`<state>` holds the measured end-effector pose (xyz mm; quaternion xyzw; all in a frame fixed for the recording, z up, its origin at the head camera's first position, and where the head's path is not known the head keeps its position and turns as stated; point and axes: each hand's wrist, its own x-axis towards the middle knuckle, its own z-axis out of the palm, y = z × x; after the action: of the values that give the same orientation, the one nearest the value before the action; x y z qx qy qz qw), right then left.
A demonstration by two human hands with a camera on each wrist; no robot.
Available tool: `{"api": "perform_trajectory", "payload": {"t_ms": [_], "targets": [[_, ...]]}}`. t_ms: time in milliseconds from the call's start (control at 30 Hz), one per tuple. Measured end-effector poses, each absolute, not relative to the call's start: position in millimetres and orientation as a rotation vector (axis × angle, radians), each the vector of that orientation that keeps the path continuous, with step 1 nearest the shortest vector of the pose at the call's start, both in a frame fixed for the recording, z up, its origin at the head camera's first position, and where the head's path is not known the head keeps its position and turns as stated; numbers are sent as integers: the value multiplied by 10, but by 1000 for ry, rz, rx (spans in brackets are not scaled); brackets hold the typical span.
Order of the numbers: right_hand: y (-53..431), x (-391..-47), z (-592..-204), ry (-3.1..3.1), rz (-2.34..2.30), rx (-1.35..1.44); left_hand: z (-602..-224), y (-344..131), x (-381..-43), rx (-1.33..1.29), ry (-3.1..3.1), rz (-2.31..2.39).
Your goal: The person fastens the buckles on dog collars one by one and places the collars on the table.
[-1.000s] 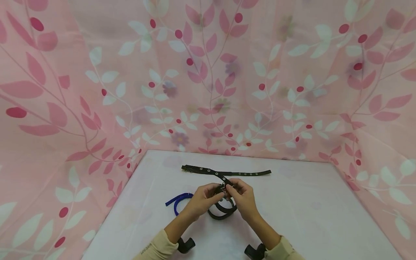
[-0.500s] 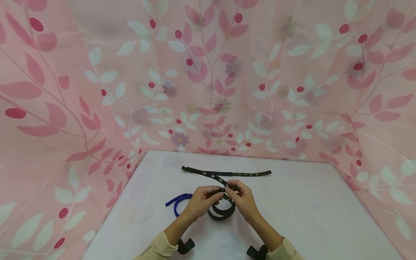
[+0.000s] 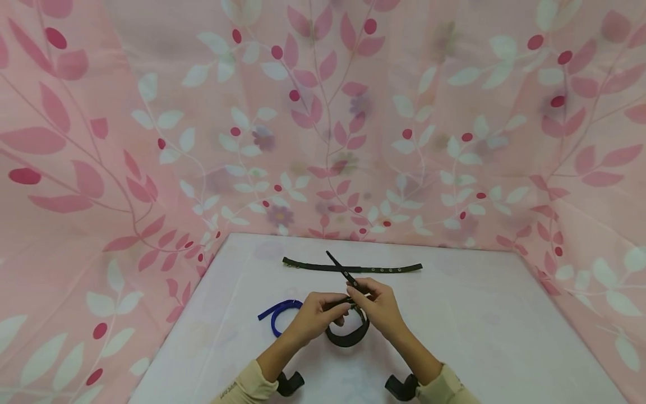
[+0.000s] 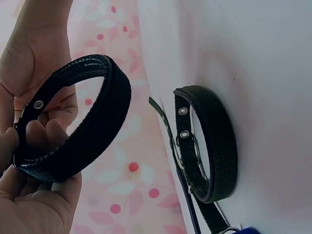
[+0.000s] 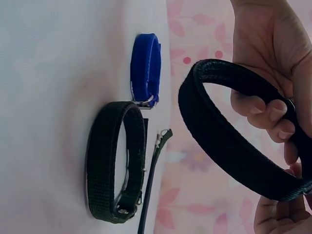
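Both hands hold a black buckled collar, bent into a loop above the table, its padded band facing the wrist cameras. My left hand pinches it near the buckle, which the fingers partly hide. My right hand grips it close by on the right. The collar's strap end with metal eyelets juts up and left from the right fingers. Beneath, a dark green collar stands looped on its edge on the table, mostly covered in the head view.
Across the back of the white table lies a straightened dark green collar with eyelets. A coiled blue collar sits left of the left hand. Black camera pieces stick out at both wrists. Pink floral cloth encloses the table.
The black collar's strap end has swung from lying along the straightened collar to pointing up and left, and less of it shows. Its loop has dropped slightly. Both hands stay close together.
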<state>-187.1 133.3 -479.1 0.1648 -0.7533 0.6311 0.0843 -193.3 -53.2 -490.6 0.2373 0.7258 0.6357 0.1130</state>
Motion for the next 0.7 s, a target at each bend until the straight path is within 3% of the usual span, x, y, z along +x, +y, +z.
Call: {"api": "perform_trajectory", "payload": {"t_ms": [333,700], "targets": [[1342,-1897,-4769,-2225,1880,375,-4923,-554,-1928,644,2188,1829],[1289,-1888,-4706,-2088,1916,513,-4896,-514,-1923,775,2288,1713]]}}
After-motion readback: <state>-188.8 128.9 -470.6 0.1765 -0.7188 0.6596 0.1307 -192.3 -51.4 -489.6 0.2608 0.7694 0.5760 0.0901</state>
